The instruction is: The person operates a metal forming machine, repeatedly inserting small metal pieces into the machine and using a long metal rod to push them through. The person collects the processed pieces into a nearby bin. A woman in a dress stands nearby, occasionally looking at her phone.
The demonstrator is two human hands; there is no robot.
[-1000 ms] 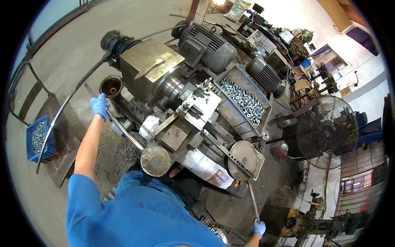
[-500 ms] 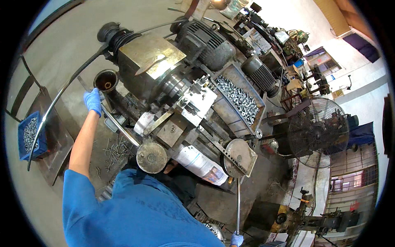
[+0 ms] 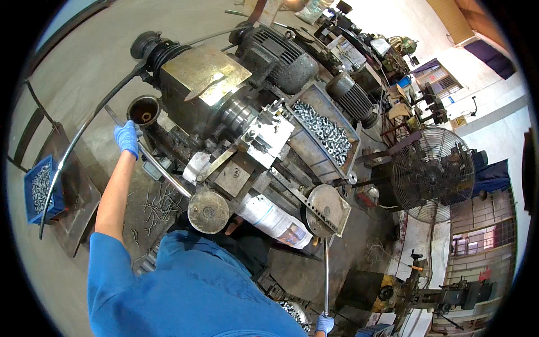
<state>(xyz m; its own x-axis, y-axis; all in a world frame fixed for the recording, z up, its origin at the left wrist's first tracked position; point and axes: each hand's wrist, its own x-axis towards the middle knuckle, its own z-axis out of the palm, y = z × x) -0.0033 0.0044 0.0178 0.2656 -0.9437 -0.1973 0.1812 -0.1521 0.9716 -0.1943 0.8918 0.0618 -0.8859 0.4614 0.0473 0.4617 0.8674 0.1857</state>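
In a blue glove, my left hand (image 3: pixel 128 139) is closed around the outer end of a bent metal lever (image 3: pixel 168 175), beside a dark round cup (image 3: pixel 137 102). This lever runs to a round metal hub (image 3: pixel 208 219) on the near left of the machine. My right hand (image 3: pixel 324 324), also gloved, is low in the picture, closed on the end of a straight metal lever (image 3: pixel 326 275). That lever comes from under a round plate (image 3: pixel 331 202). Between them are a shiny spindle (image 3: pixel 238 117) and a pale metal fixture (image 3: pixel 270 135); small details there are too fine to make out.
A grey tray (image 3: pixel 314 157) of metal nuts stands right of the spindle. On the left, a blue crate (image 3: pixel 35 210) holds small metal parts. A large caged fan (image 3: pixel 432 174) stands at right. Metal shavings (image 3: pixel 154 208) litter the floor. A motor (image 3: pixel 278 59) sits behind.
The whole view has shifted slightly. Both hands keep their hold on the levers, with no clear lever movement.
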